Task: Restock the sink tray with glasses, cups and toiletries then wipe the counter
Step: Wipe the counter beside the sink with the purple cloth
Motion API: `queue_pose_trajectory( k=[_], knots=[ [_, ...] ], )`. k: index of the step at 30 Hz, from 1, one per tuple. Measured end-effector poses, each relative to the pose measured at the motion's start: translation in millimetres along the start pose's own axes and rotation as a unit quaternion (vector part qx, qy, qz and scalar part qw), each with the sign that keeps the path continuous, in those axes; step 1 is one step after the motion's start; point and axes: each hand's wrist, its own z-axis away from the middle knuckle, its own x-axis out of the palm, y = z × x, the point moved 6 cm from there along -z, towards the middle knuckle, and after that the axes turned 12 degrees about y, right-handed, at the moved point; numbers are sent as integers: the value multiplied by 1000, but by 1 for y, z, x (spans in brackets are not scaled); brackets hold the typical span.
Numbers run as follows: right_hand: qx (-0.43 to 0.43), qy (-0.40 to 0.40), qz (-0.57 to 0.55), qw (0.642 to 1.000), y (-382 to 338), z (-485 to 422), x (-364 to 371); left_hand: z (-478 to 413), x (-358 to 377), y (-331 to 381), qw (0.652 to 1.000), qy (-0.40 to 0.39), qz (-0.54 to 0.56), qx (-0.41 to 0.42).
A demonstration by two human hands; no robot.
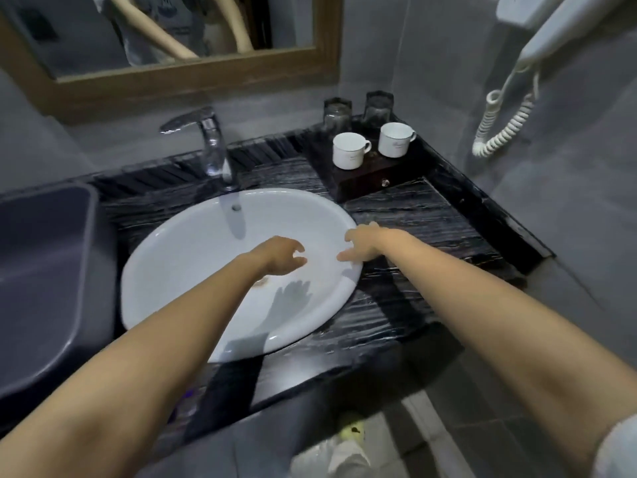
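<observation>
On a glossy black veined stone counter [413, 215] against grey tiled walls, the dark wooden tray [372, 175] carries two white cups and two glasses, while the left hand [281, 255] and right hand [363, 244] hover empty, fingers spread, over the round white basin [193, 243].

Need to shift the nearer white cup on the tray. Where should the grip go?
Take the nearer cup by its handle, which sticks out to the right. Come in with the right hand from the front right; the second cup and glasses crowd the back.
</observation>
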Motion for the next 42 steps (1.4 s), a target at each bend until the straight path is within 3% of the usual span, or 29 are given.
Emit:
queue_pose_trajectory(
  k=[8, 15, 26, 34, 42],
  knots=[
    [-96, -31, 61, 993, -143, 58, 8, 127, -27, -52, 1000, 8, 18, -10],
    [-171, -82, 72, 979, -240, 88, 24, 222, -30, -111, 996, -24, 41, -71],
    [-364, 8, 67, 929, -353, 107, 83, 333, 23, -203, 963, 44, 97, -248],
    [-331, 156, -31, 930, -350, 108, 110, 340, 58, -218, 924, 191, 86, -320],
    [-300, 199, -1, 933, -355, 110, 112, 327, 50, -213, 933, 173, -55, -311]
  ],
)
